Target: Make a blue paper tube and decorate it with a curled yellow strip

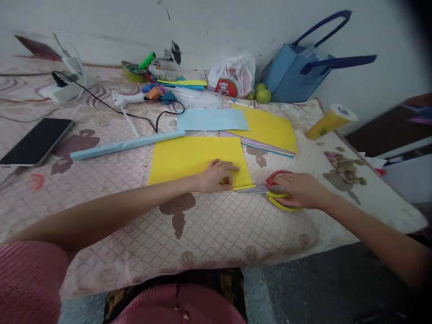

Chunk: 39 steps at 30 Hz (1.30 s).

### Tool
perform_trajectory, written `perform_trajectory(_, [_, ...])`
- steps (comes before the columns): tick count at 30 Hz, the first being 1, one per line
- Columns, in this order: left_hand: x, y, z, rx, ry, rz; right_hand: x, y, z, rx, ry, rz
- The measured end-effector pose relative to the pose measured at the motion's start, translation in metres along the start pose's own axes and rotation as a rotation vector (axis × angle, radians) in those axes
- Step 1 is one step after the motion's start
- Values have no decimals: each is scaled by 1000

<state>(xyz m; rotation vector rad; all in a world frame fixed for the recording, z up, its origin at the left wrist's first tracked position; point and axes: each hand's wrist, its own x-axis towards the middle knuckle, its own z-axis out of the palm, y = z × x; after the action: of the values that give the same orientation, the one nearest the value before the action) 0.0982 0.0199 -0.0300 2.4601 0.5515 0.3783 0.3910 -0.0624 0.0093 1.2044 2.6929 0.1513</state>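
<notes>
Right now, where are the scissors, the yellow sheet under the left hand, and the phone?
Scissors (262, 189): head view, on the pivot.
Yellow sheet (193, 156): head view, bare middle.
Phone (36, 141): head view, screen middle.

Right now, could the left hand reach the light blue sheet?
Probably yes: only the flat yellow sheet under the left hand seems to lie before the light blue sheet, nothing standing between.

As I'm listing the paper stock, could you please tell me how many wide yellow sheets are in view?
2: one wide yellow sheet under the left hand, a second sheet atop the paper stack behind it, to the right. More may be hidden there.
</notes>
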Motion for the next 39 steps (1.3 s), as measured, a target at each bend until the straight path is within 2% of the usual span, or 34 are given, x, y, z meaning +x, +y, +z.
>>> perform_trajectory(17, [-1,-1,3,8,4,-7,-6,2,6,22,5,10])
perform_trajectory(25, [-1,0,2,-1,-5,-13,2,-3,2,106,-28,34])
perform_trajectory(34, [-1,-3,4,-12,-4,-18,1,-1,6,73,0,5])
perform_trajectory(39, [-1,-1,0,-18,-26,-8,-1,-1,8,78,-19,24])
